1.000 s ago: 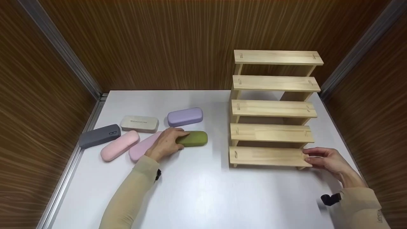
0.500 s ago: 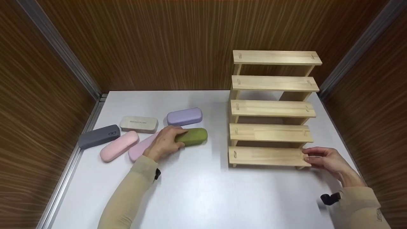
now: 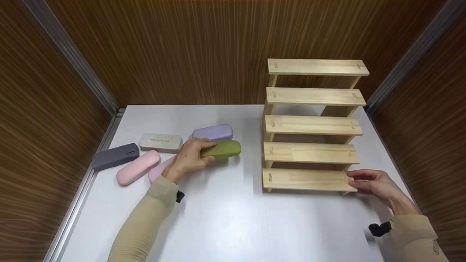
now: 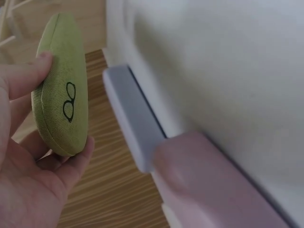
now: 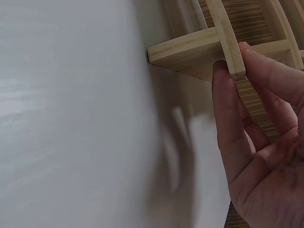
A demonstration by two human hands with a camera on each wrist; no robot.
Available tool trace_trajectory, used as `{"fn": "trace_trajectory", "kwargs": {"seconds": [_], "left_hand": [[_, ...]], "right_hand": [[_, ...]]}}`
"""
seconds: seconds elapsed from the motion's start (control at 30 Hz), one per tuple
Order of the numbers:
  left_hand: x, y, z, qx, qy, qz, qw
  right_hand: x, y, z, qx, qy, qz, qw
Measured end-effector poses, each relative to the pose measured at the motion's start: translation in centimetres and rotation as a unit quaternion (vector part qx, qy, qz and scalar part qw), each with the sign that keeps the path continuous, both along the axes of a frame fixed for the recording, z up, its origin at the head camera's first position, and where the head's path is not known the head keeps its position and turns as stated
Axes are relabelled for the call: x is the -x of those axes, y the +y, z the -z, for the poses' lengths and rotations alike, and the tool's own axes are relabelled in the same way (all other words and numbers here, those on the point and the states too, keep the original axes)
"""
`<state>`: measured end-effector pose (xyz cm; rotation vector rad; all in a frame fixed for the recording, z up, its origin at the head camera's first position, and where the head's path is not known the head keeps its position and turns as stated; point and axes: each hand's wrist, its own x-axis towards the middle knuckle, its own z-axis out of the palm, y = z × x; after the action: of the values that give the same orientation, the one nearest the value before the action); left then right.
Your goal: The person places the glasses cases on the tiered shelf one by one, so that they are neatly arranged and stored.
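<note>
Held by its left end between thumb and fingers, the green glasses case (image 3: 225, 149) is raised off the table in my left hand (image 3: 189, 156). A small glasses drawing shows on its underside in the left wrist view. Behind it lies a lilac glasses case (image 3: 213, 131), partly covered. A mauve-pink case (image 3: 160, 169) is partly hidden beneath my left hand and wrist. My right hand (image 3: 380, 189) pinches the right end of the lowest board of a five-step wooden display rack (image 3: 309, 179); the right wrist view shows thumb and finger on opposite faces of that board (image 5: 229, 45).
A beige case (image 3: 161, 142), a dark grey case (image 3: 115, 156) and a light pink case (image 3: 138, 168) lie on the left of the white table (image 3: 233, 225). Wood-grain walls (image 3: 182, 51) enclose the back and both sides.
My left hand has lifted the green glasses case off the table and moved it slightly away from me, toward the lilac case. The right hand keeps its hold on the rack.
</note>
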<state>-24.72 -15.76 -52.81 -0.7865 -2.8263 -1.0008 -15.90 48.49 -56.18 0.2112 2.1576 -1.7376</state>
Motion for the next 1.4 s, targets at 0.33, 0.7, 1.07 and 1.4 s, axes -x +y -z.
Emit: {"fn": "trace_trajectory", "kwargs": {"seconds": [0.33,0.7,1.07,1.4], "left_hand": [[0.4,1.5,-2.8,-0.054,0.012,-0.004,0.9985],[1.0,3.8,-6.5,-0.062,0.011,0.021,0.9978],[2.6,6.8,-10.7,-0.062,0.030,0.068,0.9953],[5.1,10.4,-14.4,-0.043,0.041,0.081,0.9950]], "right_hand": [[0.0,0.0,0.3,-0.005,-0.015,0.008,1.000],[-0.5,-0.1,0.1,0.024,-0.016,0.015,0.999],[-0.2,-0.4,-0.2,0.005,-0.012,0.007,1.000],[-0.2,-0.2,0.2,0.020,-0.018,0.006,1.000]]}}
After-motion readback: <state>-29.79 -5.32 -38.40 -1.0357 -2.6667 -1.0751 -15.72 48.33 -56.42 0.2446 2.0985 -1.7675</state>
